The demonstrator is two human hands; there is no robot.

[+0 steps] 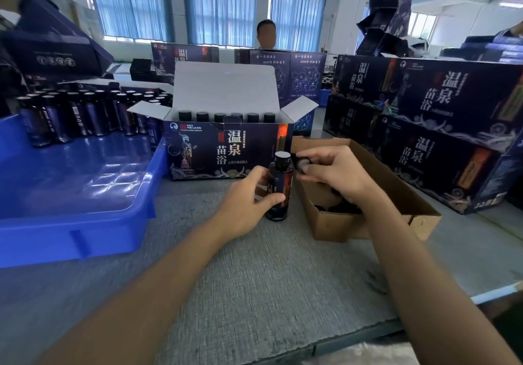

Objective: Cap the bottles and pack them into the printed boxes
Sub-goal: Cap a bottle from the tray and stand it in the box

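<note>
One dark bottle (278, 186) stands upright on the grey counter (254, 279), just in front of the open printed box (226, 149). The left hand (246, 203) grasps it around the middle, thumb across the label and fingers curled behind. Its threaded neck is bare, and the top shows as a pale disc.

The right hand (336, 172) pinches a black cap (302, 163) between thumb and fingers, just beside the bottle's neck and level with it, not yet on it. This hand hangs over a plain brown cardboard box (396, 195) that sits to the right of the bottle. Dark pieces lie in its bottom, partly hidden by the wrist.

The printed box has its lid and side flaps standing open. Inside, a row of capped bottles (219, 116) shows along the front wall, only their black tops visible.

To the left, a blue plastic tray (85, 195) rests on the counter, its near half bare, with a crowd of dark bottles (70, 115) standing at its far end. On the right, closed printed boxes (424, 127) are stacked two high. Behind the open box, a person (266, 35) stands across the counter in front of blue-curtained windows.
</note>
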